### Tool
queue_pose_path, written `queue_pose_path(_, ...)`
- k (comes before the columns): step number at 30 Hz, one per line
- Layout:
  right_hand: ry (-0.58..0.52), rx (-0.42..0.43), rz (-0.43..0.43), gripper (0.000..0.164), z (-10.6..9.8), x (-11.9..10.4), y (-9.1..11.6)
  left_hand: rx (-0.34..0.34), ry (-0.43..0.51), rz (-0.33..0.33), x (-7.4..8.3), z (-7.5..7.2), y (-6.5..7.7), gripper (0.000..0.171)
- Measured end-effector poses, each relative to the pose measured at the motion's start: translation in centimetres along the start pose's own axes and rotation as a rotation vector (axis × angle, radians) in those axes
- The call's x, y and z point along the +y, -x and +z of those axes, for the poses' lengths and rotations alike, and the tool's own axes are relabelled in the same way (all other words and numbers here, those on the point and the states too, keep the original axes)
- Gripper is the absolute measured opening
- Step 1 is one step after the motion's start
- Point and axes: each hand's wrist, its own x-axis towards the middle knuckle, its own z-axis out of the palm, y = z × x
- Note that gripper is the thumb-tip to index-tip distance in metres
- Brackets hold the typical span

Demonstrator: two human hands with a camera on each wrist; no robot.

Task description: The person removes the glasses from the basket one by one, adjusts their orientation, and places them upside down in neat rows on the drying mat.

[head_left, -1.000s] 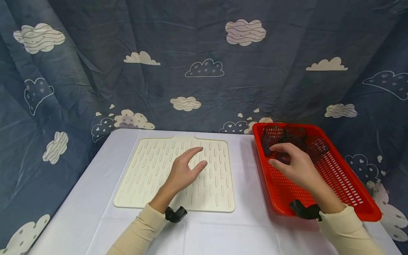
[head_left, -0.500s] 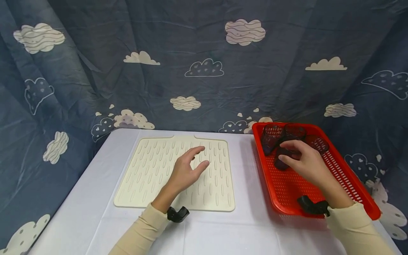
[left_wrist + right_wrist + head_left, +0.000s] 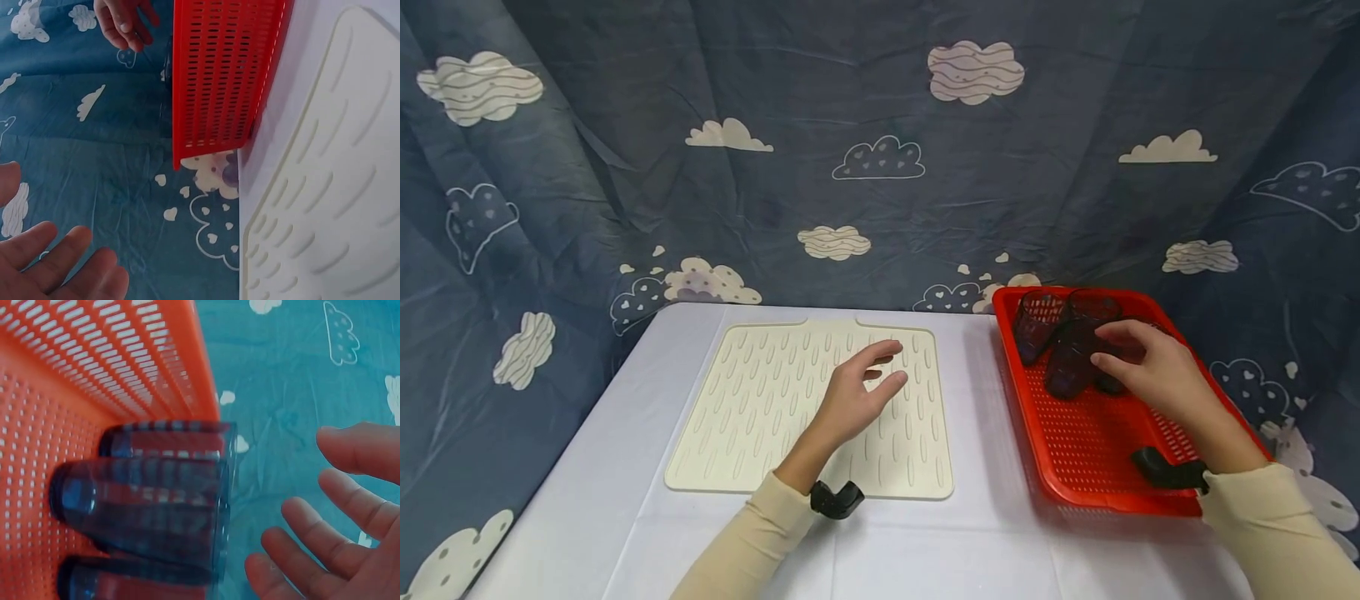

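Observation:
My right hand [image 3: 1157, 371] hovers over the back part of a red perforated plastic basket [image 3: 1093, 454], its thumb and fingers parted. Beneath and beside it stand several dark, see-through drinking glasses. A glass [image 3: 1070, 367] in front and another glass [image 3: 1036, 329] at the back left corner show best; the hand partly covers others. In the right wrist view, the fingers are apart from the rim of the nearest glass [image 3: 144, 500]. Above a cream ridged drying mat [image 3: 775, 417], my left hand [image 3: 853, 396] holds nothing, thumb and fingers spread.
The mat lies flat on a white-covered table [image 3: 895, 542], left of the basket. A dark blue cloth [image 3: 880, 92] printed with clouds hangs behind and along the sides. The basket's raised red rim surrounds the glasses.
My right hand has moved to the right over the basket, uncovering the front glass. The left hand has drifted slightly right above the mat, still holding nothing.

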Motion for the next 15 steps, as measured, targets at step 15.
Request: queue_pose_path(15, 0.052, -0.018, 0.037, 0.049, -2.5, 2.3, 0.0, -0.039, 0.081, -0.033, 0.6, 2.1, -1.3, 0.040)
